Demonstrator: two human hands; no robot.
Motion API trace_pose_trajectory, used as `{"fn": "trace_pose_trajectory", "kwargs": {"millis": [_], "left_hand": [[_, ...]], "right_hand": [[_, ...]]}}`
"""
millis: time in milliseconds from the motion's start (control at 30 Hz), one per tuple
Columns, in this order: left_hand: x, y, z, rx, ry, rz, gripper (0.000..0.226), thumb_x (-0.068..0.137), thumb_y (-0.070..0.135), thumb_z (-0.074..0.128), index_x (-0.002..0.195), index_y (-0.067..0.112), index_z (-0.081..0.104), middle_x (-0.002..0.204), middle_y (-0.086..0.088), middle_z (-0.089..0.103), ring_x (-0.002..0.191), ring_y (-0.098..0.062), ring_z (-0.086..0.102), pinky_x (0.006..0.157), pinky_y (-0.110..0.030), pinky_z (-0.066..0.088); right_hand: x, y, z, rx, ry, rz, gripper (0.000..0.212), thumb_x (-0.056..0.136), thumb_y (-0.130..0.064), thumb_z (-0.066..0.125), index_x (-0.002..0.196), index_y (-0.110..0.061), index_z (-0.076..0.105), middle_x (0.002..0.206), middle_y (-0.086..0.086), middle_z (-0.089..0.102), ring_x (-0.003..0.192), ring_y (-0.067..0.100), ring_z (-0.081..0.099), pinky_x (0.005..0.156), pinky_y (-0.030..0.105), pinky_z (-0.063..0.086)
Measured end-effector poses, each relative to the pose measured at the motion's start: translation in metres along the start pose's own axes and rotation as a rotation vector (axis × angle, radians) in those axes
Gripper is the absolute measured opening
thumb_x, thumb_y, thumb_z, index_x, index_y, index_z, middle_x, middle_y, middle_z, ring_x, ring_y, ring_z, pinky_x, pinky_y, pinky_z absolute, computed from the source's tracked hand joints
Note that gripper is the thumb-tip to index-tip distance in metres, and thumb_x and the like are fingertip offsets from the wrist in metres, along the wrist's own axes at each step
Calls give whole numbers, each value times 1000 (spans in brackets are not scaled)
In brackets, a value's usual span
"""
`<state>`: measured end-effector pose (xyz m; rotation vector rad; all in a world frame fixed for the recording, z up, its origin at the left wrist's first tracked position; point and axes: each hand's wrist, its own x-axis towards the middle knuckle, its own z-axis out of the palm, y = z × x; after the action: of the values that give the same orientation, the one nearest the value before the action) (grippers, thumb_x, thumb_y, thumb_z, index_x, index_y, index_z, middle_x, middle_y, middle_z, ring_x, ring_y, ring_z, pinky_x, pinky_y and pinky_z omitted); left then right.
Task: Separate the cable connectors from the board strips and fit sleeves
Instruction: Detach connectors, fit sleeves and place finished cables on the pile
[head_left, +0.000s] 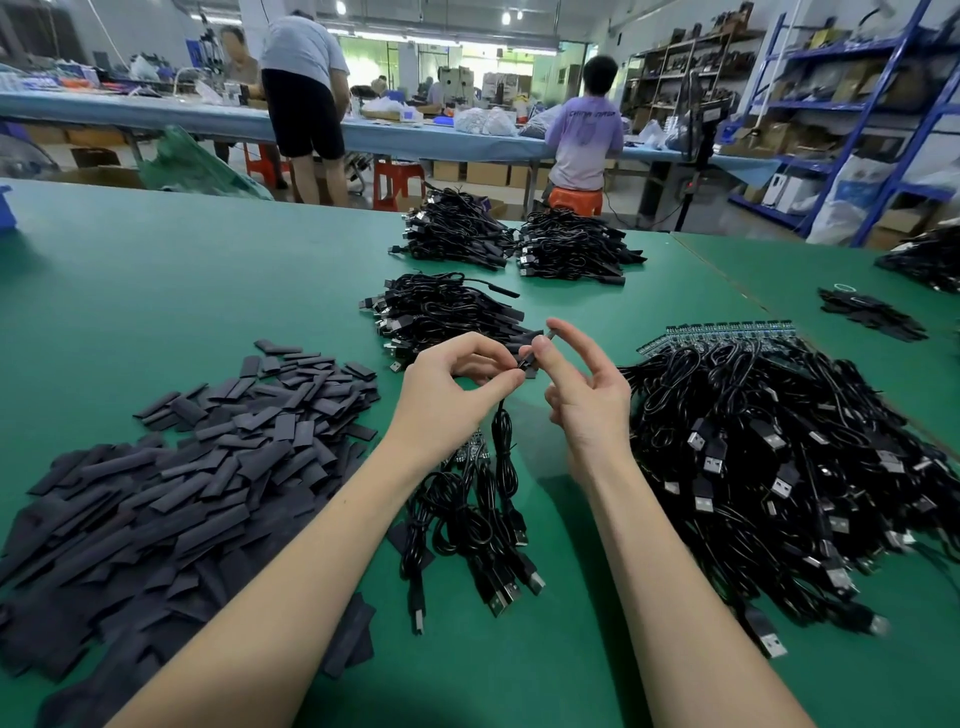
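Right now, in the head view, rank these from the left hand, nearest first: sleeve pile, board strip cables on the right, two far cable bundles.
1. Sleeve pile, left of the left hand.
2. Board strip cables, right, beyond the other hand.
3. Far cable bundles, table's far edge.

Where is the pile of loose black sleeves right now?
In the head view, the sleeve pile lies on the green table, to the left of the left hand.

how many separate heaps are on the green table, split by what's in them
Cable heaps, finished or not: 6
Flat black sleeve heaps: 2
Total: 8

The 6 includes the loose bunch under the hands and the heap cut off at the right edge. One more cable hangs from the left hand and right hand.
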<state>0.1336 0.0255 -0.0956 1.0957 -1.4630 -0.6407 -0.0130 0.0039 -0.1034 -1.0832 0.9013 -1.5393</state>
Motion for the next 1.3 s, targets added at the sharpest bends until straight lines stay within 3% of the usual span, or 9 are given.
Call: {"fn": "trace_pose_trajectory", "kwargs": {"millis": [100,200,367,500,600,733,933,1167,1300], "left_hand": [[1,-1,3,-56,6,-21,10,83,16,82,85,19,73,85,10,76,84,-5,72,79,-14,51],[1,-3,6,-87,27,-60,10,82,16,83,84,20,74,84,6,77,83,-7,72,84,-22,55],[-2,-5,8,-159,74,-144,13,80,16,84,79,25,75,77,-1,77,77,-7,70,86,-26,54],[-2,-5,8,-181,85,-167,13,79,19,85,79,28,75,76,2,77,82,-10,73,92,-27,52],[-2,-5,7,-165,74,-155,13,80,20,84,79,29,75,80,5,78,86,-10,73,87,-23,50],[-1,-3,8,-153,27,-196,10,85,19,80,87,23,71,86,7,75,80,-7,67,82,-22,50],[-6,2,11,181,-236,-318,27,81,34,83,98,29,63,90,14,70,72,2,66,68,-21,51],[-11,1,22,253,-208,-256,22,85,32,79,97,26,61,93,11,68,68,1,68,58,-8,42],[-8,-1,22,184,-103,-226,14,88,23,76,94,22,63,93,7,68,65,-9,67,59,-13,42]], "right_hand": [[1,2,1,-18,23,-52,23,89,-26,80,110,-31,74,60,-12,68,42,0,42,47,9,36],[1,1,2,-39,49,-55,23,87,-26,81,109,-29,75,62,-10,70,44,-3,52,50,6,39],[-3,2,9,23,82,8,22,87,-21,81,107,-28,76,81,15,62,45,5,26,45,14,26],[-5,4,14,57,87,47,26,88,-19,80,113,-25,76,85,17,58,48,9,22,44,15,25],[-5,6,15,74,98,71,25,88,-19,81,111,-27,77,86,14,57,50,10,20,44,16,23],[-3,6,11,54,97,73,24,86,-20,82,109,-28,77,78,1,75,46,8,24,42,14,27],[10,0,-3,96,250,66,24,88,-24,82,109,-30,75,82,-5,79,45,8,25,43,16,26],[12,-2,1,153,231,71,28,89,-22,80,117,-23,72,84,1,79,43,6,23,41,15,25],[13,-5,0,164,208,78,36,92,-27,77,126,-25,65,99,5,79,45,7,38,43,15,32]]}}
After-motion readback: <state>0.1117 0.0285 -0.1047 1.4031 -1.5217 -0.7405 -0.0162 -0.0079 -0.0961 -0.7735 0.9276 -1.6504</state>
